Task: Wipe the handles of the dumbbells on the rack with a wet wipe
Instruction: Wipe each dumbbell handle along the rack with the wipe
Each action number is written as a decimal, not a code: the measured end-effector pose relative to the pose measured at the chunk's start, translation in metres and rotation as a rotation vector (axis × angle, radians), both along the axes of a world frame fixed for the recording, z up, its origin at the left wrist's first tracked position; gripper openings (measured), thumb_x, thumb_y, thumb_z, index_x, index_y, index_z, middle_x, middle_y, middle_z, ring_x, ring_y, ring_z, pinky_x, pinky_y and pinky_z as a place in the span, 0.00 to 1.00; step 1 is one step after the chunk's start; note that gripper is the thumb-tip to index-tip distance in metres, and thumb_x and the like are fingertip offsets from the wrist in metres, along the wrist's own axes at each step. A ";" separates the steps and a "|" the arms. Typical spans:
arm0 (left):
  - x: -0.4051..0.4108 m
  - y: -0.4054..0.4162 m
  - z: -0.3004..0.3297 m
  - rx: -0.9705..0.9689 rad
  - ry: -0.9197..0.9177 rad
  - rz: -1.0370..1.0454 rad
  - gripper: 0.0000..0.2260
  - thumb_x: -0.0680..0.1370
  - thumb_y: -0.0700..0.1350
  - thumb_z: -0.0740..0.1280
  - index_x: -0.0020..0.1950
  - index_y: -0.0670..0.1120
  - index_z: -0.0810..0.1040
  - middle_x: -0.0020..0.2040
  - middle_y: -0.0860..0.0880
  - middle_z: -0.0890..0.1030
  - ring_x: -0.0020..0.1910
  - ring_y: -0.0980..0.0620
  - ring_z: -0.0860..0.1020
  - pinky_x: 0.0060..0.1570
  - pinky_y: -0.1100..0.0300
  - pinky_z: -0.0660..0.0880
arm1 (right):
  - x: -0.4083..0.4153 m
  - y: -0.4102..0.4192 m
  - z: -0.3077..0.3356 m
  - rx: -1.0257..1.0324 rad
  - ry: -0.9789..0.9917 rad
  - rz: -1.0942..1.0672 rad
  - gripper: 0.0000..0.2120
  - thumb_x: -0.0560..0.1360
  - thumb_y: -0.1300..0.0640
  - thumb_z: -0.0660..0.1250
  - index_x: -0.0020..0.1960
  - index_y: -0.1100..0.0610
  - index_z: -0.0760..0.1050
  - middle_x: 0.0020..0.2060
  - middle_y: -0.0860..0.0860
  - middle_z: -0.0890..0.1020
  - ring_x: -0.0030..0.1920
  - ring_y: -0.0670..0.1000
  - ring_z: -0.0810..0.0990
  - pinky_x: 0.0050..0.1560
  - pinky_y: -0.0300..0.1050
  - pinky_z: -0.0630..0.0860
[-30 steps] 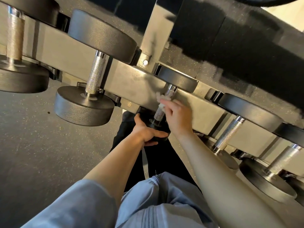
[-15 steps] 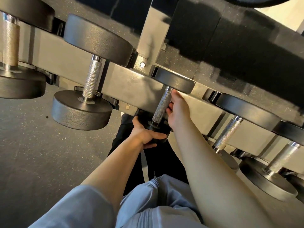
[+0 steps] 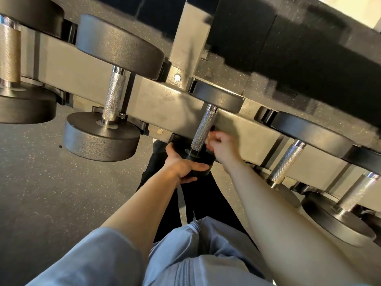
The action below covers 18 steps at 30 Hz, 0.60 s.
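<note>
A small black dumbbell lies across the grey rack beam point(image 3: 165, 108), its knurled steel handle point(image 3: 203, 131) bare and in full view. My left hand point(image 3: 181, 166) grips the rim of this dumbbell's near head point(image 3: 201, 158) from below and left. Blurred by motion, my right hand point(image 3: 223, 148) is just right of the handle's lower part, with curled fingers. A pale bit of the wet wipe point(image 3: 208, 145) shows at the fingertips next to the handle; the rest of it is hidden in the hand.
More dumbbells rest on the same rack: a larger one to the left point(image 3: 113, 96), a still bigger one at the far left point(image 3: 9, 56), and two to the right point(image 3: 285, 164) point(image 3: 356, 193). A rack upright point(image 3: 185, 38) rises behind. Speckled rubber floor point(image 3: 41, 193) lies below.
My right hand slid up the handle to the far head, then came back down and off to the handle's right side. My left hand kept its grip on the near head.
</note>
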<state>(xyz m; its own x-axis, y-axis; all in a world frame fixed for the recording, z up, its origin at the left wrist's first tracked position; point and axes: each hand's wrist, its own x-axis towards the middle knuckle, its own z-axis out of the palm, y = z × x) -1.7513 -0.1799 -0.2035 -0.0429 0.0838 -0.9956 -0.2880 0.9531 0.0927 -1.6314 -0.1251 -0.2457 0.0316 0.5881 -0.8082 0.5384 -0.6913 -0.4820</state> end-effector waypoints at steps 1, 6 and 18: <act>0.000 0.000 0.000 -0.002 -0.001 0.000 0.55 0.63 0.35 0.80 0.77 0.58 0.48 0.61 0.52 0.70 0.57 0.46 0.77 0.32 0.58 0.81 | 0.001 -0.011 0.001 -0.003 -0.034 0.124 0.09 0.76 0.65 0.64 0.54 0.61 0.80 0.43 0.54 0.82 0.44 0.53 0.80 0.56 0.49 0.76; 0.001 0.001 0.002 -0.006 0.000 0.007 0.56 0.63 0.35 0.80 0.77 0.58 0.46 0.60 0.53 0.69 0.58 0.45 0.77 0.31 0.59 0.80 | 0.000 -0.006 0.010 0.177 -0.207 0.183 0.10 0.78 0.61 0.63 0.55 0.60 0.81 0.50 0.56 0.83 0.52 0.55 0.80 0.50 0.39 0.70; 0.002 -0.001 -0.003 0.004 0.022 0.011 0.56 0.62 0.35 0.81 0.77 0.58 0.48 0.63 0.52 0.71 0.57 0.45 0.77 0.27 0.61 0.77 | -0.020 0.010 0.013 0.340 -0.320 0.059 0.11 0.78 0.62 0.60 0.52 0.59 0.81 0.50 0.56 0.81 0.51 0.57 0.77 0.46 0.41 0.67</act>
<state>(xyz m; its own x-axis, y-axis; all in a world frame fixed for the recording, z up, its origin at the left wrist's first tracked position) -1.7491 -0.1810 -0.2063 -0.0656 0.0874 -0.9940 -0.2962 0.9496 0.1030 -1.6516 -0.1154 -0.2325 0.2067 0.8262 -0.5242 0.7303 -0.4868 -0.4793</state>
